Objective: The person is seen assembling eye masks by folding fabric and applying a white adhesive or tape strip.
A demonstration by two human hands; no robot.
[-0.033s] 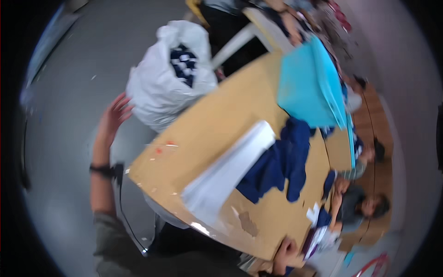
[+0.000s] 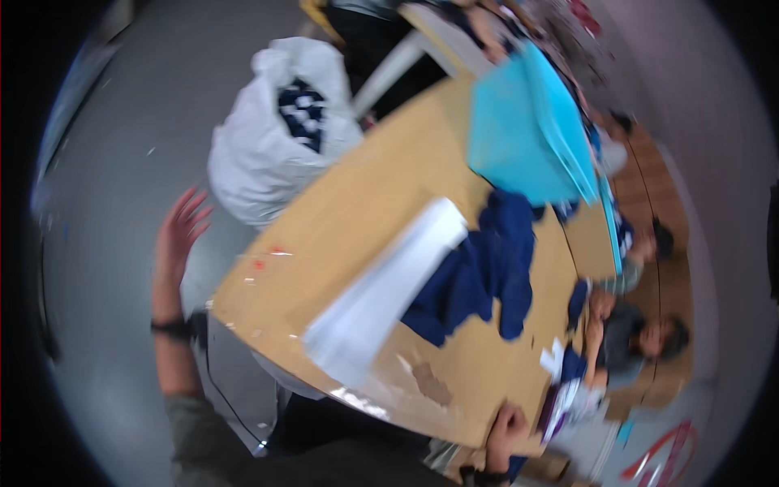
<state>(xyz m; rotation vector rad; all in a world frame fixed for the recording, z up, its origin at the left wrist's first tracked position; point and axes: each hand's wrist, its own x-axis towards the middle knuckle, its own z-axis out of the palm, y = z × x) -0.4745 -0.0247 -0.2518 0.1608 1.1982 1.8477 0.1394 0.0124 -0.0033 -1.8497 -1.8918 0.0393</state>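
Note:
My left hand [image 2: 185,223] is raised over the floor beyond the table's left edge, fingers spread, holding nothing. It is just short of a white plastic sack [image 2: 243,166] that holds dark blue and white pieces. My right hand [image 2: 507,426] is at the near right edge of the wooden table [image 2: 357,187], fingers curled in; whatever they hold, if anything, is hidden by blur. Across the middle of the table lies a long stack of white sheets [image 2: 381,288]. Beside it is a crumpled navy blue cloth [image 2: 462,288], touched by neither hand.
A turquoise bin [image 2: 515,126] stands at the table's far side, next to a white chair or table leg [image 2: 393,69]. Several people sit along the right side, one in a dark shirt [image 2: 625,329]. A black cable [image 2: 223,402] hangs near my left forearm.
The view has shifted slightly, moving the scene leftward. My left hand has drawn back a little from the white sack, and more of my right wrist shows.

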